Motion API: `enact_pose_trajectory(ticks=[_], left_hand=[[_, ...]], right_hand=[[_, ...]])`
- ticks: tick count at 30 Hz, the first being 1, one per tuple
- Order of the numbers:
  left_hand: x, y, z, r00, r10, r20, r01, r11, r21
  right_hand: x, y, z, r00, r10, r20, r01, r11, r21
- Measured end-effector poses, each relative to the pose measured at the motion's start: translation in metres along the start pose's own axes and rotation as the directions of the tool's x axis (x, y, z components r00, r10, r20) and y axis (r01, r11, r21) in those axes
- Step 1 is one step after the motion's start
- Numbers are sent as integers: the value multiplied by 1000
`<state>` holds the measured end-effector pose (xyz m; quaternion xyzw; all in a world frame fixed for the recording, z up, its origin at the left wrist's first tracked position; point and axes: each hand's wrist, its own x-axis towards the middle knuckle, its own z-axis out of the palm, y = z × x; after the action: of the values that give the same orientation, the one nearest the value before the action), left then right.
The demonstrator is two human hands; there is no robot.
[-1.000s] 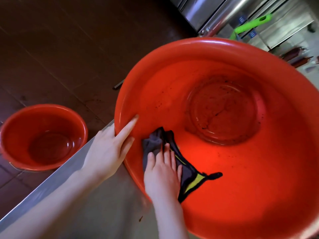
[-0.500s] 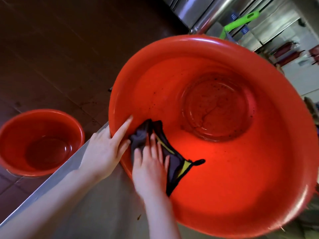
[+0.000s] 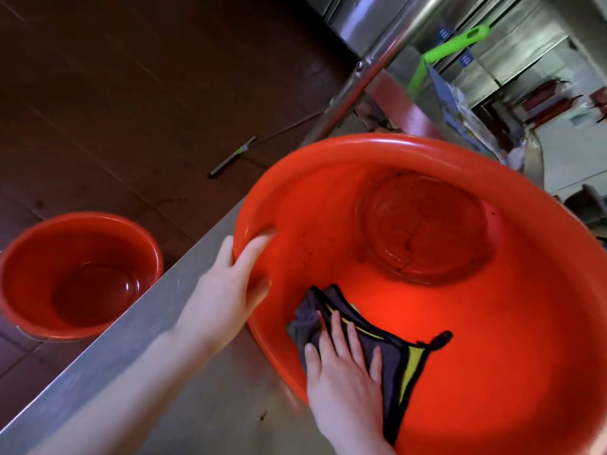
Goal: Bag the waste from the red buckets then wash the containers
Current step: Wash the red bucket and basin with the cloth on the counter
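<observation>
Steel desk point(image 3: 147, 343) carries the red bucket point(image 3: 394, 144) at its left edge, left hand point(image 3: 230, 287) gripping the rim, right hand point(image 3: 345, 369) flat-fingered, pressing a cloth point(image 3: 405, 353) inside; hard wiping could push it off.

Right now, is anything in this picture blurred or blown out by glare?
Head view: the left hand on the rim of the large basin is motion-blurred, the right hand on the cloth is sharp; the basin wall beside the cloth glows overexposed; the background steel shows glare.
</observation>
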<state>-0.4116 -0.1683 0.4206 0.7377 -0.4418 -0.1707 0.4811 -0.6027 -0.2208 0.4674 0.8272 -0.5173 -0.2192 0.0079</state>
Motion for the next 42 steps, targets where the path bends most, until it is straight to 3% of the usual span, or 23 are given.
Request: enact_pose_trajectory(ticks=[4, 7, 10, 13, 16, 20, 23, 27, 30, 33, 36, 40, 42], left_hand=[[-19, -7, 23, 999, -41, -21, 42, 995, 93], [-20, -11, 22, 999, -22, -36, 30, 968, 248], [-20, -12, 21, 999, -25, -47, 37, 960, 278], [-21, -11, 22, 998, -12, -67, 30, 961, 274], [-20, -11, 21, 999, -10, -46, 23, 959, 282], [-20, -10, 21, 1000, -11, -20, 17, 949, 315], [-21, -10, 20, 1000, 3, -22, 4, 947, 321], [-23, -10, 18, 1000, 12, -25, -4, 949, 316], [-24, -11, 20, 1000, 10, -17, -4, 945, 327], [-23, -12, 24, 999, 9, -40, 5, 940, 342], [-21, -12, 25, 999, 18, -48, -1, 941, 337], [-21, -14, 24, 998, 43, -50, -24, 940, 340], [-22, -14, 25, 995, 79, -69, -50, 937, 344]], right_hand=[[13, -17, 5, 999, 5, -34, 0, 992, 126], [64, -28, 1, 989, 120, -89, -89, 951, 295], [134, -23, -21, 964, 262, -43, -215, 865, 454], [173, -13, -39, 953, 304, 21, -269, 808, 524], [149, -16, -33, 975, 220, -37, -181, 878, 443], [50, -36, 12, 988, -51, -144, 78, 978, 192], [9, -50, 27, 978, -116, -174, 156, 959, 238], [78, -39, 7, 988, 39, -152, 19, 932, 361], [149, -22, -27, 970, 240, -50, -168, 797, 580], [175, -18, -42, 947, 321, 6, -256, 746, 615], [136, -29, -29, 973, 206, -101, -118, 828, 548], [20, -50, 21, 974, -79, -214, 139, 950, 280], [4, -49, 27, 975, -106, -196, 155, 954, 257]])
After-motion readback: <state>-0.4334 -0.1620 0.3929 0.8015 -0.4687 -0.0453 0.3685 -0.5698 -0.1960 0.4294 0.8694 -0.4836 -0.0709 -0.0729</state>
